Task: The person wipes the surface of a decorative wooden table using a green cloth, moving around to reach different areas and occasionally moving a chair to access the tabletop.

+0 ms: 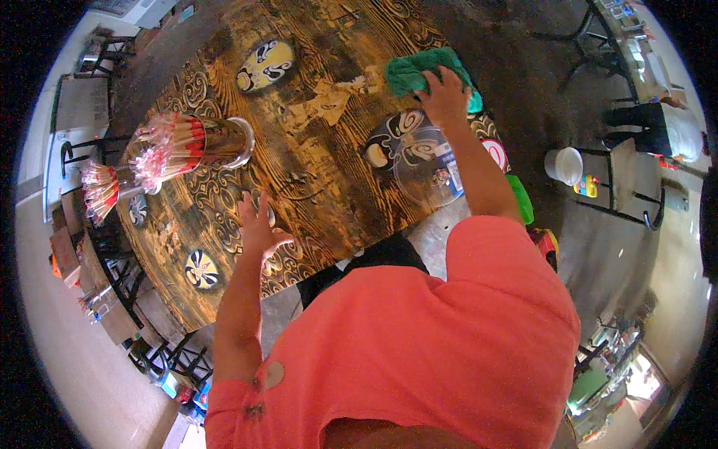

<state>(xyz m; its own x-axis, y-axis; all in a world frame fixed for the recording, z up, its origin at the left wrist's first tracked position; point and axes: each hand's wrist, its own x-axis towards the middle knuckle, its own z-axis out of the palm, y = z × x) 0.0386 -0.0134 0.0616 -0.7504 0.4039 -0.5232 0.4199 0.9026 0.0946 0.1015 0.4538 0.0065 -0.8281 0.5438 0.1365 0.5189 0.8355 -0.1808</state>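
Note:
My right hand [447, 96] presses on a folded green cloth [405, 72] at the far right edge of the wooden table [348, 185], its fingers curled over the fabric. My left hand [259, 229] holds nothing; its fingers are spread over the patterned tabletop near the front edge, and contact with the wood is hard to tell. Left of it, a shiny cylindrical holder [224, 143] full of wrapped chopsticks [171, 145] with red bands appears sideways through the lens. Under my right forearm are a clear round disc [412, 182] and a blue-and-white packet [447, 163].
A second bundle of wrapped chopsticks [101, 191] stands at the left table edge. Beside the right edge are a red-and-white round item [495, 154] and a green object [519, 199]. A white bucket [564, 165] and yellow container [585, 186] sit farther right, near a person [656, 130].

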